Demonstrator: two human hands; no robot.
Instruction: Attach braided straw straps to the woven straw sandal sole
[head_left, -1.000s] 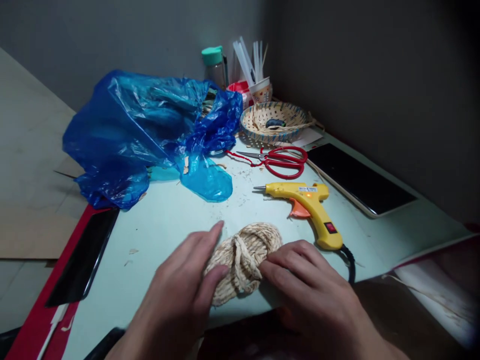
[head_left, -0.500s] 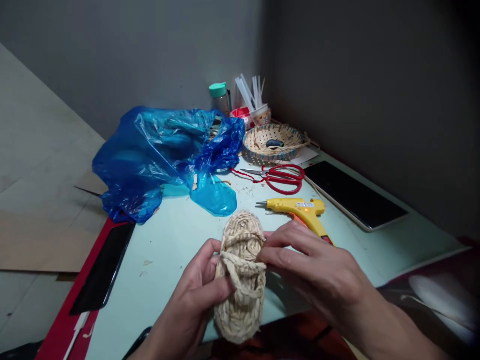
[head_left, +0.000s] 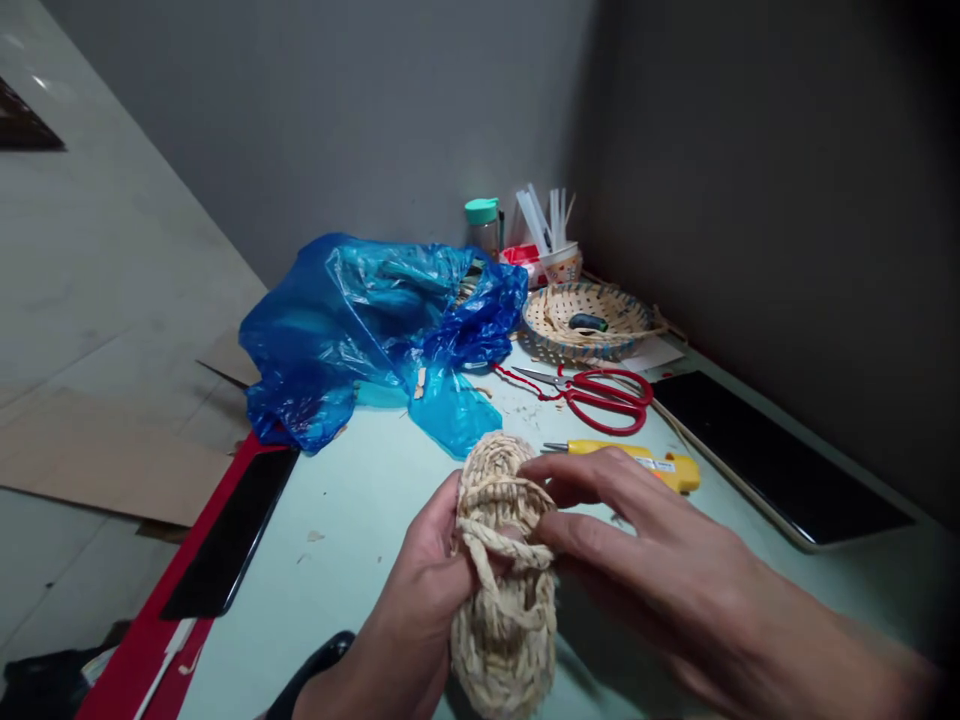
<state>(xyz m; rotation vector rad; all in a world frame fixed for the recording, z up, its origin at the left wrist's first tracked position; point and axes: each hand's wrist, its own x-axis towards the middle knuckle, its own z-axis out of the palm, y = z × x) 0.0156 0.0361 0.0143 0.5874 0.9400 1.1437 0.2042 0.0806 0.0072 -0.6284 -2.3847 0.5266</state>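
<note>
A pale straw slipper point(head_left: 504, 640), woven from braided cord with several straps across it, is held upright over the near part of the table. My left hand point(head_left: 427, 590) grips its left side, with the thumb across the front near the straps. My right hand point(head_left: 645, 550) is at the slipper's right edge, its index finger and thumb closed on the upper strap. Its other fingers are partly hidden. Just behind my right hand lies a yellow glue gun point(head_left: 679, 472), its handle covered by the hand.
Red-handled scissors point(head_left: 611, 400) lie beyond the glue gun, before a woven basket point(head_left: 547, 345) with cord. A tablet point(head_left: 780, 460) is at right, a blue plastic bag point(head_left: 337, 330) at left. A dark phone point(head_left: 232, 540) lies on the left edge. A cup point(head_left: 562, 265) holds glue sticks.
The view has swung, so the table things sit lower and further right. My right index finger has come up over the slipper's upper strap. My left hand keeps its hold.
</note>
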